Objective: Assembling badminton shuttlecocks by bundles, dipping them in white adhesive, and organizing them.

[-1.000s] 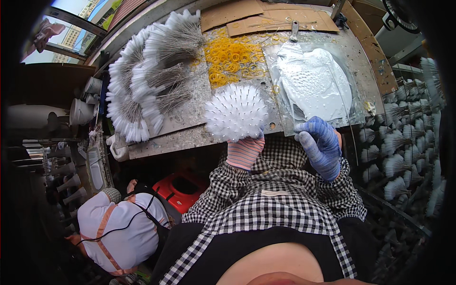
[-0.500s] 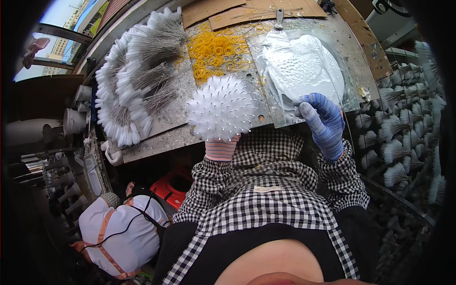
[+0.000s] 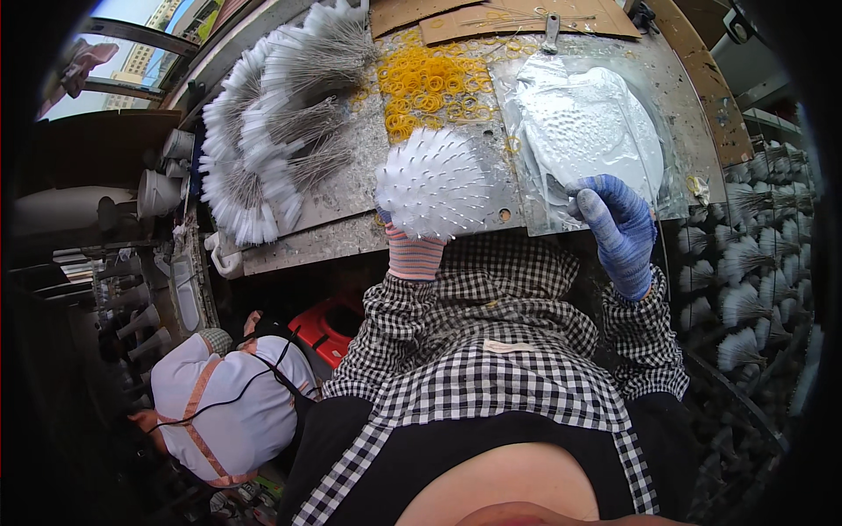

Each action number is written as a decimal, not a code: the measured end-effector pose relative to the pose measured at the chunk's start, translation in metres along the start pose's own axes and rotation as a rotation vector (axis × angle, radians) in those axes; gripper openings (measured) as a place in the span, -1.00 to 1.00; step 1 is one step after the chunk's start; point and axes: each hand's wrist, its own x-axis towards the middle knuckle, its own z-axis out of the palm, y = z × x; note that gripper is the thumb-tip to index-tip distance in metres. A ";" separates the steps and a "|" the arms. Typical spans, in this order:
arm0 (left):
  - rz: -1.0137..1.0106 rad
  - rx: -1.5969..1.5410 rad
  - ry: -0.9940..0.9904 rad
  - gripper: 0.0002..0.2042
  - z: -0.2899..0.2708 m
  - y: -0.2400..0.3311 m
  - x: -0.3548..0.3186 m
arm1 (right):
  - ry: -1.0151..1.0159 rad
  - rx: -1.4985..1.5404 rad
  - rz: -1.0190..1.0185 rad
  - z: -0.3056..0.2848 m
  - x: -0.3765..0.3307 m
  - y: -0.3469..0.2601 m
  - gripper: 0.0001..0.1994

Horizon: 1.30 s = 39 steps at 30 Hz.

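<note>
My left hand (image 3: 415,257), in a pink-and-grey striped glove, grips the underside of a round bundle of white bristle tufts (image 3: 436,182). Thin dark and silvery tips dot its dome, which leans to the right above the table's near edge. The glove's fingers are mostly behind the bundle. My right hand (image 3: 621,232), in a blue glove, has thumb and forefinger pinched together at the near left edge of a spread of white paste (image 3: 596,123). Whatever lies between those fingertips is too small to make out. The paste lies on a clear sheet (image 3: 677,195), its surface dimpled.
Wire-stemmed white tufts (image 3: 263,114) are heaped at the table's left. Yellow rubber bands (image 3: 430,79) lie in the middle, behind the bundle. A scraper (image 3: 551,35) rests beyond the paste, near cardboard (image 3: 526,22). Racked tufts (image 3: 745,298) stand right; a co-worker (image 3: 230,408) is lower left.
The whole view has shifted, carrying the table rightward. The bundle has risen slightly away from me and turned, its tips now slanting right. My right hand keeps its pinch beside the paste.
</note>
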 end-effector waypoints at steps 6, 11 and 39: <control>0.030 1.191 0.119 -0.48 0.059 -0.030 0.012 | -0.052 -0.063 -0.040 -0.003 0.022 -0.006 -0.82; 0.162 1.501 0.316 -0.76 0.078 -0.052 0.056 | -0.133 -0.173 -0.174 -0.002 0.054 -0.017 -0.82; 0.122 2.947 -1.825 -0.76 0.047 -0.139 0.188 | -0.261 -1.070 -0.562 -0.039 0.136 0.091 -0.71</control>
